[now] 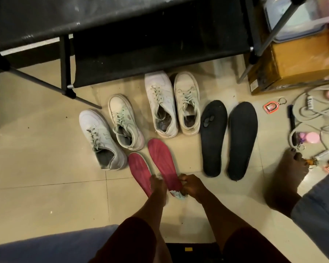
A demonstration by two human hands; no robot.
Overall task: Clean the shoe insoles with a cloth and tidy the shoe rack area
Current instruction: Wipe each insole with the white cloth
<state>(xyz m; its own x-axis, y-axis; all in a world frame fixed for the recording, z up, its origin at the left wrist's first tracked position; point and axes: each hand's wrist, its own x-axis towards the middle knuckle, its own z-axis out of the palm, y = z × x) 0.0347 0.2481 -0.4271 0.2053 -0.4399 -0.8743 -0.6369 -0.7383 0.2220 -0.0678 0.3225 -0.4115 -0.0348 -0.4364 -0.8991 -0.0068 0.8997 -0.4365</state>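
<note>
Four white shoes, two black insoles and two pink insoles are lying on the floor. The right hand fingers are clutching a cloth; the left hand grasp is unclear.

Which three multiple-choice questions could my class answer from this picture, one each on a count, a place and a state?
1. How many white lace-up sneakers are there?
A. Four
B. Two
C. Six

2. Where do the two black foam insoles lie?
A. Inside the sneakers
B. On the tiled floor, right of the sneakers
C. In the person's lap

3. What is the right hand doing?
A. Resting open on the floor
B. Lifting a sneaker
C. Gripping a pale cloth at the heel of a pink insole

Answers:
1. A, two pairs stand on the floor.
2. B, both lie flat beside the right-hand pair.
3. C, its fingers curl round the cloth.
</note>
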